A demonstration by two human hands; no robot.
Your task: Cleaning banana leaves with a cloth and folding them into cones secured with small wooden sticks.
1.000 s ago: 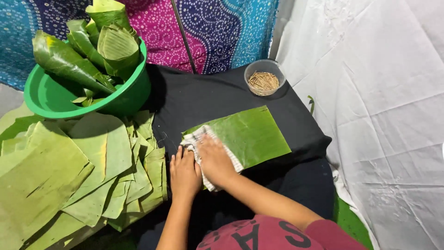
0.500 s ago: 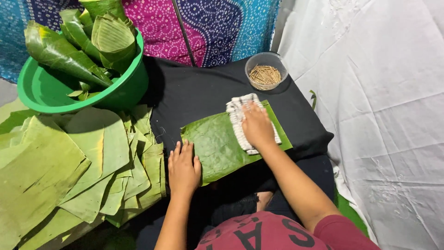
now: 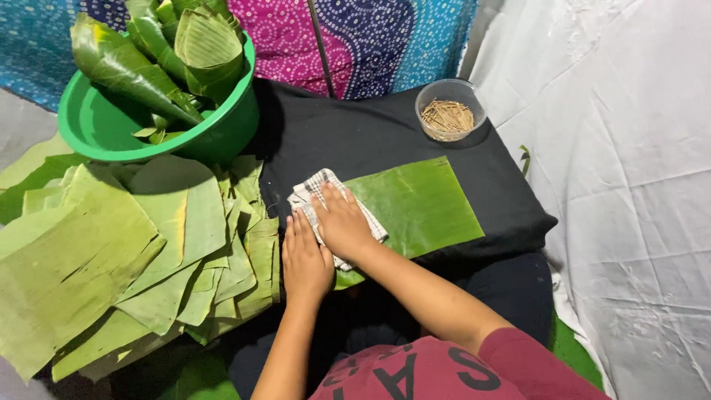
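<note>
A rectangular green banana leaf piece (image 3: 418, 207) lies flat on a black cloth-covered surface (image 3: 370, 137). My right hand (image 3: 342, 222) presses a white checked cloth (image 3: 315, 189) onto the leaf's left end. My left hand (image 3: 305, 259) lies flat, palm down, on the leaf's left edge beside it, fingers together, holding nothing.
A pile of cut leaf pieces (image 3: 126, 252) lies at the left. Behind it a green plastic basin (image 3: 96, 126) holds rolled leaf cones (image 3: 185, 44). A small clear bowl of thin sticks (image 3: 448, 111) stands at the back right. White cloth (image 3: 622, 185) covers the right side.
My right hand has slid the checked cloth from the leaf's right end back to its left end. The left hand has stayed at the left edge.
</note>
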